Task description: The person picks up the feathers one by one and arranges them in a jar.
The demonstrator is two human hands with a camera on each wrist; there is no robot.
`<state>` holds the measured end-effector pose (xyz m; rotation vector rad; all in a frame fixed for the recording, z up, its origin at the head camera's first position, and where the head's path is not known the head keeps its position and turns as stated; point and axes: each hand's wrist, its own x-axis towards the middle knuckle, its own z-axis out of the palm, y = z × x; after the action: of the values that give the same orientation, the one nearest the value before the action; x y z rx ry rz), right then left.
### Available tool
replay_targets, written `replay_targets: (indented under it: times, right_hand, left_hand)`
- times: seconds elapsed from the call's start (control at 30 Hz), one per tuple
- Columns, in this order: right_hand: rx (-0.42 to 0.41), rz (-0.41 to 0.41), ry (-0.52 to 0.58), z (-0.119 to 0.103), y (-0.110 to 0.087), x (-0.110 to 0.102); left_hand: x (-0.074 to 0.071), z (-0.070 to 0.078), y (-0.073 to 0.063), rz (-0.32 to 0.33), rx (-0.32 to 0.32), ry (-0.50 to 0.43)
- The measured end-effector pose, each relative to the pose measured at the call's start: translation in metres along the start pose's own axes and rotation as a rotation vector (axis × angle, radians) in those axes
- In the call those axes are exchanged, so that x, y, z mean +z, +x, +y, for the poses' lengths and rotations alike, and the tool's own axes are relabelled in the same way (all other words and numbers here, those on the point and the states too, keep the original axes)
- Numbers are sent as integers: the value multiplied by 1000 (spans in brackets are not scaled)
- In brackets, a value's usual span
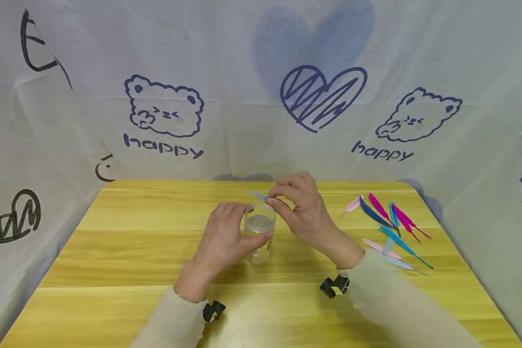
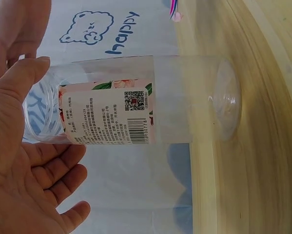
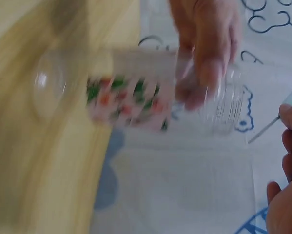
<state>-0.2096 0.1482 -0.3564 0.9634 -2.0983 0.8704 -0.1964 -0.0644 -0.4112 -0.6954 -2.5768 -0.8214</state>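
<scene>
A clear plastic jar (image 1: 259, 223) with a printed floral label (image 2: 107, 113) stands upright at the middle of the table, its mouth uncovered. Near its rim my left hand (image 1: 224, 237) grips it, thumb on one side and fingers on the other. My right hand (image 1: 302, 208) pinches a light blue feather (image 1: 257, 195) between thumb and fingertips, just above and behind the jar's mouth. In the right wrist view, the feather's thin bare quill (image 3: 263, 130) points toward the jar's open end. That view is blurred around the jar.
On the table's right side lie several loose feathers: pink ones (image 1: 376, 205), a dark blue one (image 1: 374, 211), bright blue ones (image 1: 406, 245) and pale ones. The wooden table (image 1: 126, 241) ends at a white cloth backdrop (image 1: 243, 145) with printed bears and hearts.
</scene>
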Motion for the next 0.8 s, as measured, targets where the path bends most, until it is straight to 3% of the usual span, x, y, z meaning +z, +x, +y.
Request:
replay_targets:
  times: [0.17, 0.4, 0.5, 0.63, 0.8]
  right_hand:
    - [174, -59, 159, -8, 0, 8]
    - [261, -82, 124, 1, -11, 13]
    - [210, -69, 56, 6, -15, 14]
    - [63, -49, -70, 12, -18, 14]
    - [-65, -46, -182, 14, -21, 13]
  left_hand:
    - [-1, 0, 0, -20, -18, -13]
    - [-2, 1, 0, -26, -25, -7]
    - [-2, 0, 0, -23, -26, -2]
    - [-1, 0, 0, -14, -20, 3]
    - [0, -1, -1, 16, 29, 32]
